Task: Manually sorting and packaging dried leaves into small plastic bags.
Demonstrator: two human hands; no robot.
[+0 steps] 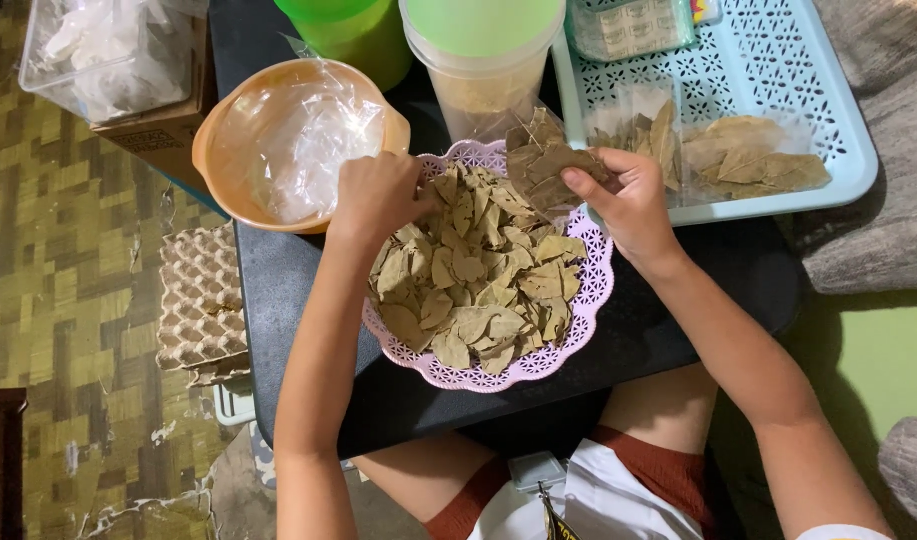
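A pink lacy-edged basket [589,300] sits on a black tabletop [299,300], heaped with dried bay leaves [479,270]. My left hand [379,195] rests on the pile's far left edge, fingers curled down into the leaves. My right hand [634,200] hovers over the basket's far right rim and holds a small bunch of dried leaves [544,160] between thumb and fingers.
An orange bowl [219,130] holds clear plastic bags at the back left. A pale blue perforated tray [779,60] at the back right carries packed bags of leaves [749,160]. Two plastic containers [479,50] stand behind the basket. Egg cartons [199,300] lie left, beside the table.
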